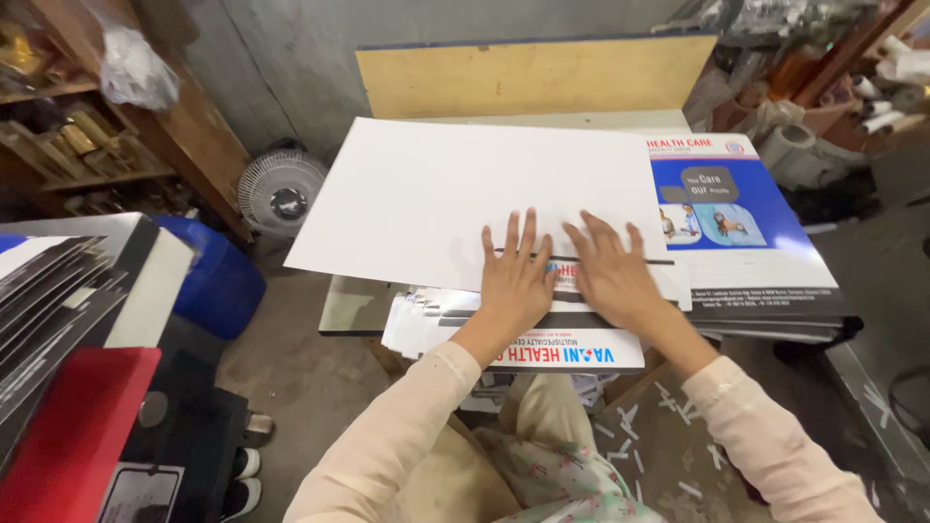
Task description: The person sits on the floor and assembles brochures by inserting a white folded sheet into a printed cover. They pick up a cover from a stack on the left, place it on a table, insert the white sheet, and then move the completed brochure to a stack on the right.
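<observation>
Both hands, left hand (516, 278) and right hand (610, 274), press flat, grip open, on white sheet (465, 194).

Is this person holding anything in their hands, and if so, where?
Nothing is gripped. Both the left hand and right hand lie flat, palms down, on the near edge of the large white sheet.

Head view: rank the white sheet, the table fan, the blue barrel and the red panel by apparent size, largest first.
1. White sheet
2. Red panel, though nearness to the camera inflates it
3. Blue barrel and table fan: look alike, barrel partly hidden, unranked
</observation>
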